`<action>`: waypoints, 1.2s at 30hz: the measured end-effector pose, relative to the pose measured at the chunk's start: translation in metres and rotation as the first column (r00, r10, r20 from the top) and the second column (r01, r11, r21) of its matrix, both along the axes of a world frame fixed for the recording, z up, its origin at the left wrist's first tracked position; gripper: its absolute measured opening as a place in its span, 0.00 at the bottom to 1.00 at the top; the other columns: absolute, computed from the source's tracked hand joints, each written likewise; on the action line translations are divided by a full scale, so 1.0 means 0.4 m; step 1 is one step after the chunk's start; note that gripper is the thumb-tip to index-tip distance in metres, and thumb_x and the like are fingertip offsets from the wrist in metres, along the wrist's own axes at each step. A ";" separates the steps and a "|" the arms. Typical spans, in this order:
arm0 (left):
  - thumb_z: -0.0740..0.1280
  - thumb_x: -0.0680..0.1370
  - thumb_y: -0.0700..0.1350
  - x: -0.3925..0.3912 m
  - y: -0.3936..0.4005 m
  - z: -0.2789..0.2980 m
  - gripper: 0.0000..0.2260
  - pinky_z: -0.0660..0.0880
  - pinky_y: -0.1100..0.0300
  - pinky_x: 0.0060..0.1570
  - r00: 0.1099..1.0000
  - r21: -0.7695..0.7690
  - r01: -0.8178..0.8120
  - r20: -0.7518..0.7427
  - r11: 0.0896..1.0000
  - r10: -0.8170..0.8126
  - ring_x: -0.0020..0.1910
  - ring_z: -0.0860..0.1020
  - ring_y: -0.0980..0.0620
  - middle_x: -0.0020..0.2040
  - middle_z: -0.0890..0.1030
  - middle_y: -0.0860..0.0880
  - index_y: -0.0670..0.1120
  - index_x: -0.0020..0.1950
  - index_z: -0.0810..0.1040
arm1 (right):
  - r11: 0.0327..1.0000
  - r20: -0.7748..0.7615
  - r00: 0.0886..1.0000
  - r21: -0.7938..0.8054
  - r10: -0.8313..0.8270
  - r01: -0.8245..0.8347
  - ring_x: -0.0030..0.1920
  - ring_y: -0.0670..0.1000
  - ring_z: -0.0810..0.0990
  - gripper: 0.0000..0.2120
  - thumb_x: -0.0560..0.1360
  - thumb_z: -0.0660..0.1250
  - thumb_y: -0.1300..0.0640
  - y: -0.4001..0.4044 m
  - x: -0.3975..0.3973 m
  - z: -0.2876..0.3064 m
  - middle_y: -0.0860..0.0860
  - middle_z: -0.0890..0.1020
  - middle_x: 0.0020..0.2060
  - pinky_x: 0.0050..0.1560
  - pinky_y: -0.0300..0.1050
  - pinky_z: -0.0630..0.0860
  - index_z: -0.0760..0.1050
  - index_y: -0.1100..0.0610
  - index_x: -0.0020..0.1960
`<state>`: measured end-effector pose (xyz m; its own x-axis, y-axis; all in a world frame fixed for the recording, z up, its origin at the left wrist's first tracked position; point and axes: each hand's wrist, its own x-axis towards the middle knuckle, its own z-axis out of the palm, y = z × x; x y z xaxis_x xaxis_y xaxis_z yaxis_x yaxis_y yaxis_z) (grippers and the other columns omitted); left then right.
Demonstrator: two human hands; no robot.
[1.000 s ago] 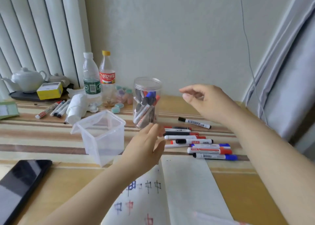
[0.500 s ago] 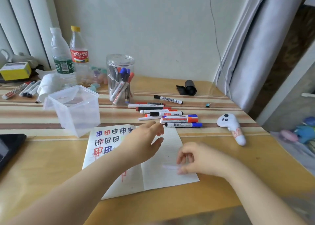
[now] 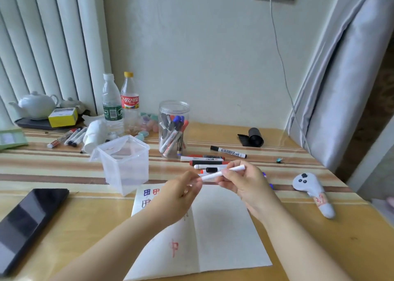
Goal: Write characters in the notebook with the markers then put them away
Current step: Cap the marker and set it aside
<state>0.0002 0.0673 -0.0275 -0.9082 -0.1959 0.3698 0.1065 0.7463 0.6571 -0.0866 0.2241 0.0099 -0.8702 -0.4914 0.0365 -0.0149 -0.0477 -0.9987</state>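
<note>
Head view: both hands, left hand [image 3: 179, 193] and right hand [image 3: 245, 182], fingers clamped on white marker [image 3: 221, 172] at frame centre above notebook [image 3: 223, 233]; left page partly written, loose markers [image 3: 210, 162] on surface not stowed in jar [image 3: 173, 129]

The white marker [image 3: 221, 172] is held above the notebook [image 3: 221, 233], tilted slightly, its right end higher; the left hand [image 3: 177, 197] pinches its left end and the right hand [image 3: 245, 184] grips its middle. The notebook lies open and flat on the table, blue, black and red characters on its left page, its right page blank. Loose markers [image 3: 207, 160] lie in a row just beyond it. A clear jar [image 3: 173, 129] stands upright behind them, holding further markers.
</note>
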 end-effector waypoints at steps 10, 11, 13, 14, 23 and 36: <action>0.59 0.80 0.49 0.057 -0.098 -0.011 0.11 0.64 0.69 0.31 0.994 -0.211 -0.003 0.106 0.977 0.026 0.30 0.68 0.58 0.30 0.70 0.57 0.45 0.45 0.76 | 0.724 -0.675 0.528 0.672 0.515 0.153 0.56 0.42 0.71 0.09 0.77 0.63 0.51 -0.076 0.043 -0.070 0.41 0.78 0.53 0.56 0.33 0.64 0.77 0.49 0.56; 0.59 0.80 0.50 0.059 -0.099 -0.013 0.11 0.64 0.69 0.33 0.993 -0.234 0.020 0.117 0.972 0.008 0.32 0.69 0.57 0.31 0.71 0.57 0.45 0.45 0.76 | 0.708 -0.663 0.494 0.695 0.563 0.124 0.56 0.45 0.72 0.11 0.78 0.60 0.51 -0.095 0.058 -0.068 0.44 0.78 0.53 0.56 0.37 0.66 0.76 0.51 0.58; 0.58 0.80 0.50 0.068 -0.104 -0.016 0.12 0.64 0.68 0.34 0.988 -0.269 0.029 0.153 0.963 0.013 0.35 0.70 0.55 0.32 0.70 0.57 0.46 0.45 0.76 | 0.675 -0.645 0.442 0.729 0.623 0.113 0.55 0.51 0.75 0.13 0.80 0.56 0.51 -0.123 0.080 -0.070 0.49 0.77 0.52 0.50 0.44 0.70 0.74 0.54 0.58; 0.57 0.81 0.49 0.075 -0.110 -0.017 0.12 0.64 0.68 0.33 0.984 -0.279 0.027 0.178 0.960 0.024 0.35 0.70 0.55 0.31 0.70 0.58 0.46 0.44 0.75 | 0.657 -0.646 0.403 0.742 0.648 0.133 0.53 0.54 0.75 0.15 0.80 0.53 0.49 -0.130 0.087 -0.074 0.50 0.77 0.52 0.47 0.46 0.70 0.74 0.55 0.57; 0.57 0.81 0.49 0.124 -0.152 -0.028 0.15 0.64 0.67 0.31 0.962 -0.174 0.054 0.272 0.983 -0.005 0.30 0.67 0.56 0.31 0.69 0.53 0.50 0.34 0.67 | 0.544 -0.528 0.452 0.832 0.719 0.106 0.56 0.56 0.77 0.18 0.80 0.52 0.42 -0.147 0.100 -0.068 0.50 0.81 0.52 0.53 0.46 0.71 0.67 0.41 0.68; 0.61 0.79 0.46 0.161 -0.208 -0.077 0.07 0.66 0.72 0.40 0.998 -0.116 0.046 0.058 0.992 -0.039 0.42 0.71 0.62 0.40 0.75 0.55 0.45 0.43 0.73 | 0.884 0.077 0.906 0.201 0.415 -0.422 0.31 0.45 0.75 0.14 0.79 0.57 0.67 -0.144 0.082 -0.070 0.56 0.84 0.42 0.38 0.37 0.77 0.74 0.55 0.60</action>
